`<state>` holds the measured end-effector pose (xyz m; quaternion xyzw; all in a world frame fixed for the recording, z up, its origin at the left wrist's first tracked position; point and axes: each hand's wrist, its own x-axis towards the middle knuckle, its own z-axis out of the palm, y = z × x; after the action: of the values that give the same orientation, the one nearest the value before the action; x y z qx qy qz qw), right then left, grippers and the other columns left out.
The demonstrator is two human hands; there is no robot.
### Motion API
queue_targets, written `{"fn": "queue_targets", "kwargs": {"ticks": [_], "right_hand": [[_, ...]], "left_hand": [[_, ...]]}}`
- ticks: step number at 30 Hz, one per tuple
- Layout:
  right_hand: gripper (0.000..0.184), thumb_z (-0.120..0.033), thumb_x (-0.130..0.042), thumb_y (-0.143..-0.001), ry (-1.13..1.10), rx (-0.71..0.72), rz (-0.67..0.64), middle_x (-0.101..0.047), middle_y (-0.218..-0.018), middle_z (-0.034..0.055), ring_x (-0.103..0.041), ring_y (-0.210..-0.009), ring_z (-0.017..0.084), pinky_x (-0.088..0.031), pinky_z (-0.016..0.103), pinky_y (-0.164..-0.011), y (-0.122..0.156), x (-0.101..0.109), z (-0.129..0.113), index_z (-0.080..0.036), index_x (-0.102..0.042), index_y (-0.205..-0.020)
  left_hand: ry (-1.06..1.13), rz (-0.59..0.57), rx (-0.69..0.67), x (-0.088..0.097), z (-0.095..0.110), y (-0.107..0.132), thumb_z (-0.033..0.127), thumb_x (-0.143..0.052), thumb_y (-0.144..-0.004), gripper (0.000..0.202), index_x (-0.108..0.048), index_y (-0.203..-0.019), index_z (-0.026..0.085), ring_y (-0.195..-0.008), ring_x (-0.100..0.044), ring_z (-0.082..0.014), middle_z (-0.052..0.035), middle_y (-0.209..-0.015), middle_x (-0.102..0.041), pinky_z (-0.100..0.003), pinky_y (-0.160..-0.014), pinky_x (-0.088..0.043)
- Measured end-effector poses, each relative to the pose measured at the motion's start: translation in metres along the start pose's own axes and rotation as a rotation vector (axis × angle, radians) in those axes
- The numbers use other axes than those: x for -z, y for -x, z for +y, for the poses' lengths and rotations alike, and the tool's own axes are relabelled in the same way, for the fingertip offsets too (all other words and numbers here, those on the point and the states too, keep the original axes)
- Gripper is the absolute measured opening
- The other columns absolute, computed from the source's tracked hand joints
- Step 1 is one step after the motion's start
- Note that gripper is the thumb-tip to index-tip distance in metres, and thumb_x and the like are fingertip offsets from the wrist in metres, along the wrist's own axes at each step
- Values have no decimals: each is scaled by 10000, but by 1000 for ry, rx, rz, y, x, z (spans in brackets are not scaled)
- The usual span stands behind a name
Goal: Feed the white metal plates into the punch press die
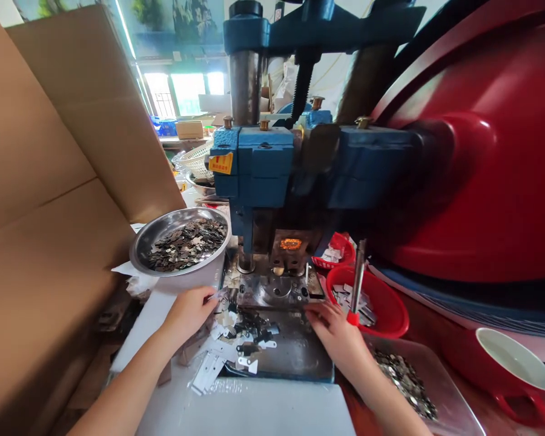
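Observation:
My left hand point(188, 313) is at the left edge of the press's die, thumb and forefinger pinched on a small flat metal piece point(220, 294). The fingers of my right hand point(338, 332) are bent close together at the right front edge of the steel die point(272, 293); what they hold, if anything, is hidden. A metal rod with a red lower end point(358, 281) rises beside that hand, and I cannot tell whether the two touch. Between my hands, a loose heap of flat metal pieces point(243, 340) covers the left part of the dark press plate point(300, 348).
A blue press point(266, 163) stands ahead, its large red flywheel point(476, 139) at right. A steel bowl of metal pieces point(136, 257) sits left, beside tall cardboard point(82, 109). At right are a red basket point(402, 318), a clear tray point(454, 387) and a red mug point(472, 363).

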<state>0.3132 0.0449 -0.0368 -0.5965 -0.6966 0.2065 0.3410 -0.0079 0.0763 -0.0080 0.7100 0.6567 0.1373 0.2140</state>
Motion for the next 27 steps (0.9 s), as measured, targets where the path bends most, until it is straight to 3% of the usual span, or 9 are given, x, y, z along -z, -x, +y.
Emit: {"fn": "queue_targets", "kwargs": {"ticks": [4,7,11,14,17,21,27], "right_hand": [[218,-236,-472,-853,227,205,-205,-691,-832,20,-622,-825,182,-456,295,-758,-1,-22,-32,-260,-686,-885],[212,-222,-478,-864,416,252,-269,-668,-745,5,-616,-742,162,-421,252,-653,-5,-35,-44,-274,-684,-852],[189,-206,-500,-847,498,269,-273,-657,-721,-3,-612,-717,153,-388,244,-624,-10,-46,-49,-252,-661,-758],[184,-196,-495,-837,480,232,-262,-670,-736,-7,-622,-718,159,-390,254,-638,-6,-49,-50,-242,-644,-738],[183,-215,-473,-852,406,216,-178,-687,-785,-1,-631,-730,163,-402,262,-665,-2,-44,-48,-239,-648,-806],[237,-274,-431,-887,358,220,49,-686,-786,32,-618,-738,173,-403,276,-699,-16,-29,-47,-218,-660,-858],[282,-220,-457,-857,581,328,1,-671,-807,41,-571,-774,205,-359,322,-698,-48,-13,-54,-274,-679,-1023]], "left_hand": [[202,67,32,2,15,12,428,-424,-857,317,-653,-801,216,-687,-599,-192,-10,-715,-668,-263,-602,-388],[518,34,64,-4,29,15,476,-435,-849,361,-647,-899,189,-595,-562,-165,13,-589,-596,-260,-576,-405],[978,-44,125,-16,42,17,436,-563,-789,358,-648,-979,145,-690,-583,-150,-22,-703,-630,-266,-662,-453],[1175,-94,202,-23,44,20,423,-639,-730,359,-659,-950,139,-783,-598,-154,-56,-824,-660,-281,-741,-459],[1185,-105,239,-29,42,22,411,-651,-721,342,-653,-943,152,-811,-601,-154,-52,-872,-658,-288,-779,-458],[1002,-49,203,-31,43,20,305,-629,-724,410,-589,-1113,180,-742,-602,-154,-13,-807,-636,-287,-726,-464],[784,-32,133,-29,56,9,296,-576,-740,260,-668,-949,173,-716,-609,-181,-23,-768,-676,-301,-696,-460]]}}
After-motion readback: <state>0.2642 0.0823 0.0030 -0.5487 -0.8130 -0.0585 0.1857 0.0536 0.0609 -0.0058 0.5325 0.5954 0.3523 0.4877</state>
